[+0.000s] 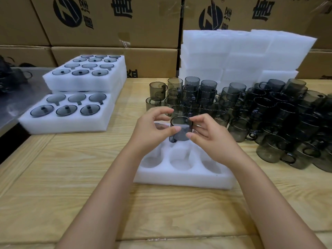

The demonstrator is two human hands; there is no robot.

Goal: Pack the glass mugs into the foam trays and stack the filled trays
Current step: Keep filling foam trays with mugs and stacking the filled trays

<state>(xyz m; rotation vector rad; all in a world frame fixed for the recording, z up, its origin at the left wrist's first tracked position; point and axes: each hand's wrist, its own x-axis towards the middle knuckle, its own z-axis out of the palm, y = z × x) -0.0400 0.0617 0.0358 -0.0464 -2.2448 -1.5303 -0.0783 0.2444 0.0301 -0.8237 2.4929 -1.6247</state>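
A smoky grey glass mug (180, 129) is held above the back row of a white foam tray (181, 178) on the wooden table. My left hand (152, 130) has its thumb against the mug's left side, fingers curled above the rim. My right hand (210, 135) pinches the mug's right side between thumb and fingers. The tray's three front pockets are empty. A mug (159, 125) sits in the back left pocket, partly hidden by my left hand. Many loose mugs (260, 112) stand crowded behind and to the right.
Filled foam trays (71, 123) are stacked at the left, a taller stack (86, 81) behind them. Spare foam trays (242, 56) are piled at the back. Cardboard boxes (107, 20) wall the rear. A metal surface (18, 97) adjoins the table's left edge.
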